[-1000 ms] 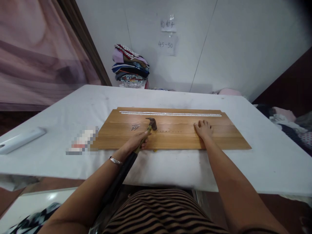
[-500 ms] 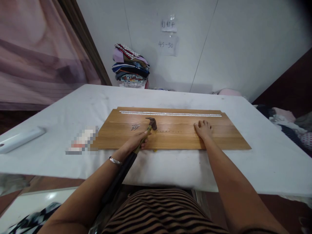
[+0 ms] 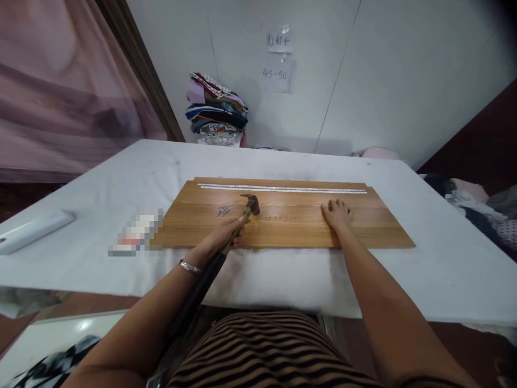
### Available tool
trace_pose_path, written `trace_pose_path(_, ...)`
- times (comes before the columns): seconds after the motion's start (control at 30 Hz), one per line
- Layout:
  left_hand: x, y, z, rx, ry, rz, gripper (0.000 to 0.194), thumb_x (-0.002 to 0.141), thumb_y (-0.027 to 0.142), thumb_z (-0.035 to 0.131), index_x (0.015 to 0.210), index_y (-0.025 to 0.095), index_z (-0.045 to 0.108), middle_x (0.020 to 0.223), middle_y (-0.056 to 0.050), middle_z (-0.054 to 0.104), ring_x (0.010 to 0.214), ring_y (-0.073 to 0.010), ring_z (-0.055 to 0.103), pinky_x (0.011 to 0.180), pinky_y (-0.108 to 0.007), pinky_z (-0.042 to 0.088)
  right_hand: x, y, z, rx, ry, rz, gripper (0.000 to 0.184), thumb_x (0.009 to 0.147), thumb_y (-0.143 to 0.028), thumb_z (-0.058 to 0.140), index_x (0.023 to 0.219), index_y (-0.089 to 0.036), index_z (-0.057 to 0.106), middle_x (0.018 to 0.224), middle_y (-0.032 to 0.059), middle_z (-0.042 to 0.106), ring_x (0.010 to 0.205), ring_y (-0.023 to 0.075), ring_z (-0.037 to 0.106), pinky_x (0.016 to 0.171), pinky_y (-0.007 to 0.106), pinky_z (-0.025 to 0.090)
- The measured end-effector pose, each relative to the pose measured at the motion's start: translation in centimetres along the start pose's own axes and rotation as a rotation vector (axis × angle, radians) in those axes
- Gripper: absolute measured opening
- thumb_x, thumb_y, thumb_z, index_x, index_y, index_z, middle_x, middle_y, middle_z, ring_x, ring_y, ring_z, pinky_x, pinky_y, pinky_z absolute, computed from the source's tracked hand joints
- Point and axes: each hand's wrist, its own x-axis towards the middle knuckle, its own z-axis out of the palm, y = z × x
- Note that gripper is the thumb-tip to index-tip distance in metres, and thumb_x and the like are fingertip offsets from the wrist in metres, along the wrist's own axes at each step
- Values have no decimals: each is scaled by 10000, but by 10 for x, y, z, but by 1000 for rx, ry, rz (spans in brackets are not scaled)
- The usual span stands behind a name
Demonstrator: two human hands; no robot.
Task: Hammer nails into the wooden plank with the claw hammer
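Observation:
My left hand (image 3: 226, 235) is closed around the handle of a claw hammer (image 3: 252, 205), gripping it near the head. The hammer's dark head is over a wooden board (image 3: 375, 226), at the left end of a row of small nails (image 3: 280, 217); whether it touches one I cannot tell. The long black grip runs back beneath my left forearm. On the board's right half my right hand (image 3: 338, 214) lies with fingers spread, holding nothing. A small heap of loose nails (image 3: 224, 210) rests left of the hammer head.
Two white marked strips (image 3: 283, 189) run along the board's far side. A white-covered table (image 3: 283, 275) carries the board. To the left lie a blurred-out box (image 3: 137, 231) and a white roll (image 3: 36, 230). Folded clothes (image 3: 218, 110) are stacked behind the table.
Hardly anything differs: the hammer head sits a touch higher and further left. My right hand and the board have stayed in place.

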Motion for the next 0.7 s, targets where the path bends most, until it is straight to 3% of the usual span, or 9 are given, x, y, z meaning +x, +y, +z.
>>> trace_pose_path(0.7,5,-6,-3,-5,14,-10,650,814,627,853,1179,133,642,659,63,528,439,-65,408,440,-226,279,2,2,3,-13,5,-3,564,1088,-527,323,1410,-204,655,1629,179,516,1515,334,403,1218,549,316)
